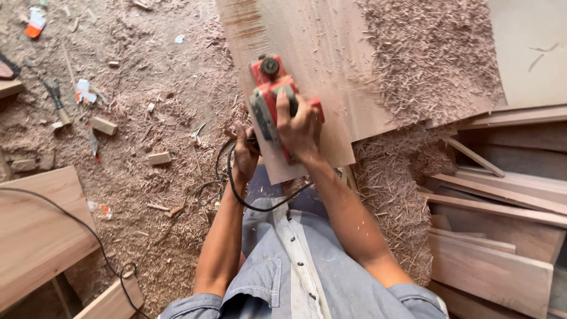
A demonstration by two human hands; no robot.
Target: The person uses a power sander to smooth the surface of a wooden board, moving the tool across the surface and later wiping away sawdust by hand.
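The right hand (300,127) grips a red electric hand planer (273,100) on a long reddish wooden board (313,53); the left hand (244,155) clasps the board's near edge, black power cord (236,195) looping below it, wood shavings (431,53) heaped beyond.

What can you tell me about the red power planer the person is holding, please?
The red power planer has a red body, a grey handle and a dark round knob at its far end. It sits flat on the wooden board. The right hand grips its handle from above; a black cord trails from its near end, past the left hand.
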